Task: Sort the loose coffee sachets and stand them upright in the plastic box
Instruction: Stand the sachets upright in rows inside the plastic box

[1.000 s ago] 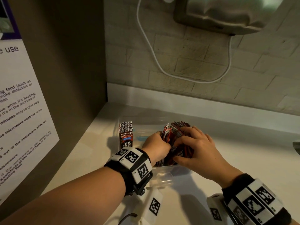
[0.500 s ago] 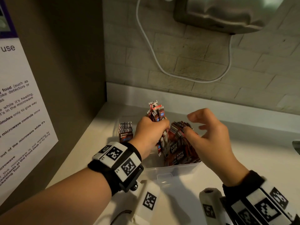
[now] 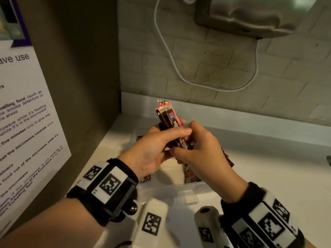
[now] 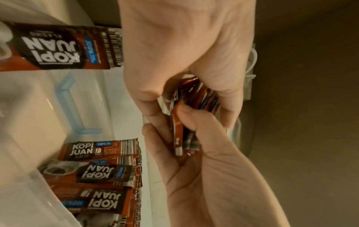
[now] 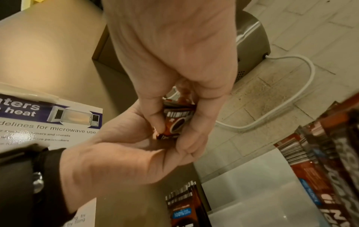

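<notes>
A bundle of Kopi Juan coffee sachets [image 3: 168, 122] is held upright above the clear plastic box [image 3: 172, 191], which stands on the white counter [image 3: 268, 165]. The left hand [image 3: 152, 149] grips its middle, thumb across the front; the right hand [image 3: 202, 149] pinches its lower ends. More sachets [image 4: 101, 173] lie stacked in the box.

Dim warm light, soft motion blur (wrist views warp at edges)
</notes>
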